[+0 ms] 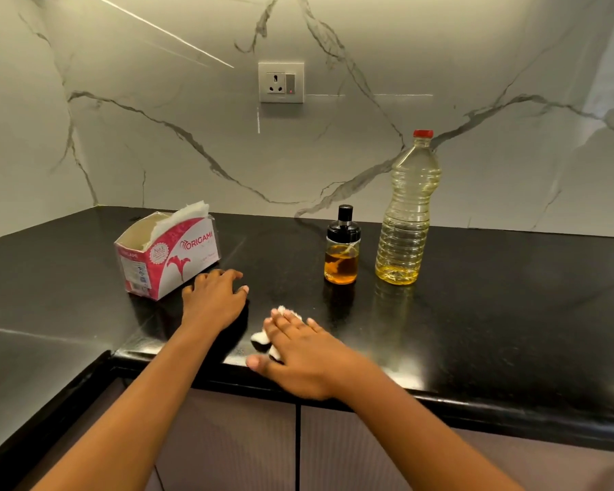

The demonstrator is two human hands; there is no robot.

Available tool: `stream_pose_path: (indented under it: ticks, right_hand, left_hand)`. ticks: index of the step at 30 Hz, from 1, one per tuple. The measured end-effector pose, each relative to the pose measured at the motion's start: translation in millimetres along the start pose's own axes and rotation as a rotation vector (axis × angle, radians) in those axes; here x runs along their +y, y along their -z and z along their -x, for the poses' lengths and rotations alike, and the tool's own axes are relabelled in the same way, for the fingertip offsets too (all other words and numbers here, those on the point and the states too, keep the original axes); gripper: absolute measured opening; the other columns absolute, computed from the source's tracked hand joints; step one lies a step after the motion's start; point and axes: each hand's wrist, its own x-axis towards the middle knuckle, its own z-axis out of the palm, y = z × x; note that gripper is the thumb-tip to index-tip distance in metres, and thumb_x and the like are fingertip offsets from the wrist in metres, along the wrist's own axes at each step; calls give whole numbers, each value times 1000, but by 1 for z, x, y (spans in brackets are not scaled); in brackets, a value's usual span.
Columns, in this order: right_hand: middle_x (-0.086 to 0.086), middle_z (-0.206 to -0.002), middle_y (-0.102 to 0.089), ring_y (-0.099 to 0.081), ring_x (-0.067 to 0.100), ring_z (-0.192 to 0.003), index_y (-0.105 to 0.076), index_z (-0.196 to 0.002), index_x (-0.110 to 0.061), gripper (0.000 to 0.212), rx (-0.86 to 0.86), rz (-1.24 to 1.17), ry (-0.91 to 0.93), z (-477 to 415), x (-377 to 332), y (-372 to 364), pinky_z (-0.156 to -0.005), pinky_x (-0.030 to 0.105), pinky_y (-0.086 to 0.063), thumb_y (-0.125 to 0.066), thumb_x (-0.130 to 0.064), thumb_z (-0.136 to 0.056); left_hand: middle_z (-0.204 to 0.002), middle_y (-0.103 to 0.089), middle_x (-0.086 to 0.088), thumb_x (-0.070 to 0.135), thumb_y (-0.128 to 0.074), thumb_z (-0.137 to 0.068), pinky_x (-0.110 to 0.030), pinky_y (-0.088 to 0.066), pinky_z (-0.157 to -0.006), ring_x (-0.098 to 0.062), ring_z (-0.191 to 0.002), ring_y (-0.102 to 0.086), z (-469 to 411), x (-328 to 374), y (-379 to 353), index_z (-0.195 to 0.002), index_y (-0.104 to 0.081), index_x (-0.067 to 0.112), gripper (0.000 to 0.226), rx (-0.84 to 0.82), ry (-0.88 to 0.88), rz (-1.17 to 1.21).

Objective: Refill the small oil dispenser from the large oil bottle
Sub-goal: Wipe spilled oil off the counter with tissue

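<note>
Writing: tissue box [167, 256] carries "ORIGAMI" in red on its long white face and again on the red end panel. A round seal reads "No.1". The fine print and barcode on the end panel are too small to read.
Dispenser marking: a short line of print sits low on the glass, illegible.
Small oil dispenser: small oil dispenser [341, 249] stands upright on the desk [493, 313], right of centre. Its black lid is on, and amber oil fills roughly the lower half of the glass.
Large oil bottle: large oil bottle [406, 214] stands upright just right of the dispenser, near it but apart. Its red cap [423, 133] is on, and the oil inside is pale yellow. The level is hard to judge.
Left hand: left hand [215, 299] lies palm down on the desk with fingers loosely curved and tips on the surface. It holds nothing and sits just beside the near corner of the tissue box.
Right hand: right hand [298, 352] lies palm down near the front edge. Its straight fingers press flat on a white wad of tissue [261, 337], and the thumb points toward the edge.
Tissue box contents: white tissues [188, 216] stick up from the torn-open top.
Layout: the tissue box stands well left of the dispenser. Both hands lie nearer the front edge than the two oil vessels.
Surroundings: a grey-veined marble wall [121, 136] rises behind the desk, with a socket plate [280, 82] showing a red indicator. Cabinet doors [227, 437] are below.
</note>
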Motion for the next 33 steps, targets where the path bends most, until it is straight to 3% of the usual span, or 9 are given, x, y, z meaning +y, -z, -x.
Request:
stream_pose_path:
  ticks: [3, 6, 11, 17, 21, 24, 28, 31, 33]
  right_hand:
    - [3, -159, 2, 5, 15, -146, -5, -151, -14, 83, 65, 48, -177, 26, 47, 10, -117, 36, 0, -24, -67, -90]
    - [11, -158, 6, 7, 21, -146, 0, -150, -8, 94, 47, 73, -432, 30, 90, 24, -117, 37, 1, -21, -73, -86]
    - [8, -158, 11, 12, 19, -145, 4, -150, -11, 89, -42, 25, -291, 17, 93, 28, -118, 36, 2, -21, -70, -88]
    - [15, -157, 9, 10, 25, -145, 4, -149, -4, 98, 4, 70, -443, -5, 119, 36, -118, 38, 3, -22, -75, -85]
    - [15, -157, 8, 11, 26, -145, 2, -149, -3, 97, 4, 11, -286, -43, 93, 33, -117, 37, 4, -25, -73, -86]
    - [9, -158, 9, 11, 21, -145, 2, -150, -9, 95, -40, -7, -154, -46, 89, 28, -117, 37, 2, -27, -72, -86]
    - [16, -158, -1, 3, 26, -146, -7, -150, -4, 99, 17, 28, -371, -74, 118, 47, -118, 37, 0, -25, -76, -83]
    - [14, -157, -14, -5, 26, -146, -24, -148, -12, 85, -10, 75, -145, -95, 82, 47, -117, 39, -5, -24, -71, -87]
    - [9, -159, -3, 3, 22, -146, -13, -150, -13, 82, -108, 44, 1, -88, 62, 38, -117, 42, -3, -25, -67, -90]
  left_hand:
    - [-140, -49, -2, 46, -54, -91, -45, -36, -105, -25, -131, -42, 0, 24, 3, -136, -46, 30, 48, 58, -153, 277]
    - [-138, -52, -1, 51, -67, -80, -38, -41, -104, -19, -126, -49, -11, 77, 11, -141, -40, 28, 70, -27, -249, 572]
    - [-145, -46, -4, 48, -86, -58, -45, -40, -108, -25, -130, -46, -48, 154, -9, -148, -25, 22, 112, -294, -111, 852]
    - [-111, -69, 1, 52, -86, -51, -40, -50, -95, -17, -104, -63, -65, 158, -36, -112, -64, 21, 72, -154, -77, 730]
    - [-108, -70, 2, 54, -84, -56, -37, -51, -92, -17, -100, -64, -76, 148, -15, -110, -66, 23, 65, -48, -79, 637]
    - [-108, -70, -2, 49, -87, -55, -40, -52, -93, -20, -100, -65, -91, 132, 17, -108, -66, 22, 63, -40, -87, 757]
    - [-110, -68, -4, 45, -84, -62, -42, -52, -93, -22, -103, -63, -101, 115, 50, -114, -62, 21, 61, -63, -118, 747]
    - [-107, -66, -1, 42, -84, -64, -38, -51, -89, -20, -101, -62, -99, 107, 57, -114, -61, 22, 58, -101, -119, 772]
    - [-105, -66, 0, 42, -83, -64, -35, -50, -86, -19, -99, -62, -99, 102, 54, -110, -61, 24, 54, -118, -111, 765]
